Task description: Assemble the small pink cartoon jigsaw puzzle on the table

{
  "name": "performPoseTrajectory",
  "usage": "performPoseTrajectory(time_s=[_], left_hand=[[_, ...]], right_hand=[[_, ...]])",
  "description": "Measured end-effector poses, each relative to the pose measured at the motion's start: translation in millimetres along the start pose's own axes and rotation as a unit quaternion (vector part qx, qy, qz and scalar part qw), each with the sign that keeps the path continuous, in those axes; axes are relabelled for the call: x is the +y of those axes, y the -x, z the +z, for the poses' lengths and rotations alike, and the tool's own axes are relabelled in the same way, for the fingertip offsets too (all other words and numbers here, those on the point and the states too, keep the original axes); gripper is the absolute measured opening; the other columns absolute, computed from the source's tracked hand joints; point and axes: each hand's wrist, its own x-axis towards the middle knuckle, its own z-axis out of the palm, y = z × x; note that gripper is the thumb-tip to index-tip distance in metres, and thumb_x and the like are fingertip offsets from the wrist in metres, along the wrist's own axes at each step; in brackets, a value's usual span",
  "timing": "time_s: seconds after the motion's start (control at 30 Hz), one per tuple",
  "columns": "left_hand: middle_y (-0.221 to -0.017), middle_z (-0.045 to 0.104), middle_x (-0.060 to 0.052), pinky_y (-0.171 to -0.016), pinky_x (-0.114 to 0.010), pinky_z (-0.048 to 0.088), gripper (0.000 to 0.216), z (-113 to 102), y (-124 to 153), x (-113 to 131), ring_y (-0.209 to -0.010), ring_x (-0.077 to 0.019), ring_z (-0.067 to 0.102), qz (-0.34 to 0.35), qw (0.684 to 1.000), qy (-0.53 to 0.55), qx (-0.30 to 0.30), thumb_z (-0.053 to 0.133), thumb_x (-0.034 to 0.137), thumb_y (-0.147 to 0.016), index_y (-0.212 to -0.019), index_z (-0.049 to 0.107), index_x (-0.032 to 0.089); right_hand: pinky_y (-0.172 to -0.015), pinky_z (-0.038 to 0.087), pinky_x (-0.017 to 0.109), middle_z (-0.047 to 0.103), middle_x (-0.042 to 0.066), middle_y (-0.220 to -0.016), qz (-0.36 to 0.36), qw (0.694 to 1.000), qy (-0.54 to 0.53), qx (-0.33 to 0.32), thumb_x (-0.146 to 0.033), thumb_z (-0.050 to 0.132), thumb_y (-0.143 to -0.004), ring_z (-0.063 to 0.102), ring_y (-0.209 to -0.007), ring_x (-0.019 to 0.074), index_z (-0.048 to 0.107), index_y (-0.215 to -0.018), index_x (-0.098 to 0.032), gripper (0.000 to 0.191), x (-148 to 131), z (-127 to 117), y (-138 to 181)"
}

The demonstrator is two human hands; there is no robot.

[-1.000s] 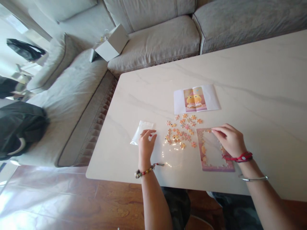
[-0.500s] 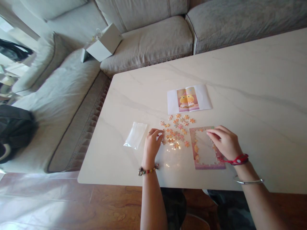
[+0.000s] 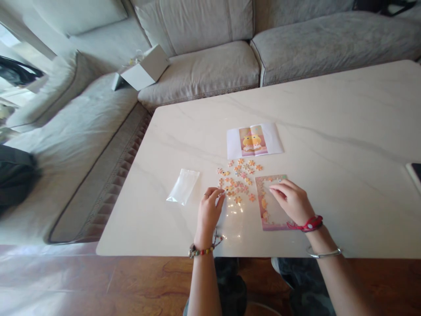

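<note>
Many loose jigsaw puzzle pieces (image 3: 241, 186) lie spread on the marble-patterned table. At the near left edge of this pile, my left hand (image 3: 210, 208) has thumb and forefinger pinched on what looks like a small puzzle piece (image 3: 222, 193). My right hand (image 3: 292, 202) hovers over the upper part of the puzzle tray (image 3: 268, 226), a pinkish board with a decorated border and pale middle. Its fingertips are pressed together, and anything between them is hidden. This hand and wrist cover the tray's right side. Some pieces appear to sit along the tray's border.
Behind the pile lies a creased paper sheet (image 3: 275, 138) printed with a yellow character picture. A clear plastic bag (image 3: 184, 186) rests left of my left hand. At the far right edge is part of a dark-screened device (image 3: 417, 172). A grey sofa (image 3: 210, 66) holding a white box (image 3: 146, 70) borders the table.
My right hand has shifted left across the tray, towards the pile. My left hand has drawn slightly closer to me beside the pieces. The camera view has also shifted a little.
</note>
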Motion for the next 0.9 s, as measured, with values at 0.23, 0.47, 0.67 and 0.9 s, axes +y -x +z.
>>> performPoseTrajectory(time_s=[0.23, 0.47, 0.67, 0.9], left_hand=[[-0.094, 0.057, -0.005, -0.075, -0.027, 0.045, 0.017, 3.8, -15.4, -2.8, -0.082, -0.0147, 0.056, 0.009, 1.000, -0.006, 0.005, 0.046, 0.024, -0.082, -0.091, 0.060, 0.022], [-0.093, 0.056, -0.005, -0.073, -0.025, 0.045, 0.019, 12.9, -34.5, -1.4, -0.080, -0.0131, 0.056, 0.038, 0.999, -0.003, -0.019, 0.044, 0.023, -0.083, -0.093, 0.061, 0.022], [-0.093, 0.056, -0.005, -0.074, -0.024, 0.045, 0.019, 11.2, -39.2, -3.0, -0.081, -0.0129, 0.056, 0.031, 0.999, -0.010, -0.007, 0.044, 0.024, -0.084, -0.091, 0.060, 0.022], [-0.094, 0.056, -0.005, -0.075, -0.027, 0.045, 0.019, 6.6, -37.7, -11.9, -0.083, -0.0150, 0.055, -0.018, 0.998, -0.050, 0.027, 0.043, 0.022, -0.083, -0.092, 0.060, 0.021]], right_hand=[[-0.064, 0.045, 0.025, 0.061, 0.004, -0.076, -0.016, 0.999, -0.003, -0.034, -0.021, 0.045, -0.083, 0.057, -0.067, 0.0137, 0.062, -0.079, -0.020, 0.018, -5.5, 10.0, -1.1], [-0.064, 0.044, 0.024, 0.061, 0.004, -0.075, -0.029, 0.998, -0.004, -0.051, -0.019, 0.043, -0.083, 0.058, -0.066, 0.0123, 0.062, -0.077, -0.020, 0.019, -6.1, 20.8, -12.0], [-0.065, 0.045, 0.024, 0.061, 0.004, -0.076, -0.031, 0.998, -0.005, -0.059, -0.019, 0.044, -0.084, 0.058, -0.067, 0.0125, 0.062, -0.080, -0.018, 0.019, -0.9, 20.8, -9.8], [-0.066, 0.044, 0.024, 0.061, 0.003, -0.075, -0.008, 1.000, 0.005, -0.024, -0.021, 0.046, -0.083, 0.058, -0.066, 0.0123, 0.062, -0.081, -0.018, 0.016, 19.8, 8.1, -7.6]])
